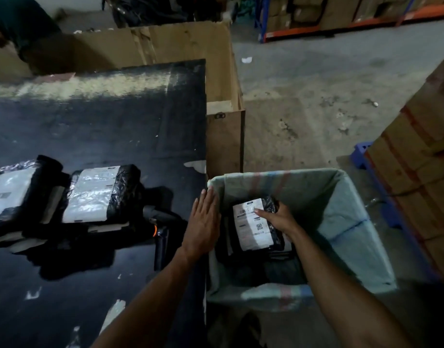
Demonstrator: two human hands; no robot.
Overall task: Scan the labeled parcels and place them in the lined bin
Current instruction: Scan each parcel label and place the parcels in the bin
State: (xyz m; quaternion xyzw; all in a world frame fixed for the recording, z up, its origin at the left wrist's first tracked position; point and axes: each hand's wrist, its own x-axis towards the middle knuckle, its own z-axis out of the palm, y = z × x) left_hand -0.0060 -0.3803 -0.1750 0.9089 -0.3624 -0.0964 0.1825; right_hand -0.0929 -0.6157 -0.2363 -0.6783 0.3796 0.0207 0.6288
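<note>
Inside the lined bin (341, 212), my right hand (278, 218) grips a black-wrapped parcel (251, 227) with a white label, thumb on the label and fingers round its right edge. More dark parcels lie under it. My left hand (203, 219) rests flat with straight fingers at the table's right edge, touching the bin's rim. Two labeled black parcels (98, 194) (12, 194) lie on the black table (103, 126) at the left. A black handheld scanner (158, 232) with an orange ring lies on the table between them and my left hand.
A big open cardboard box (223, 96) stands behind the table. Stacked cartons (421, 151) on a blue pallet rise at the right. Shelving with boxes (329, 16) lines the far wall across bare concrete floor. Another person's dark sleeve (20, 23) shows at the top left.
</note>
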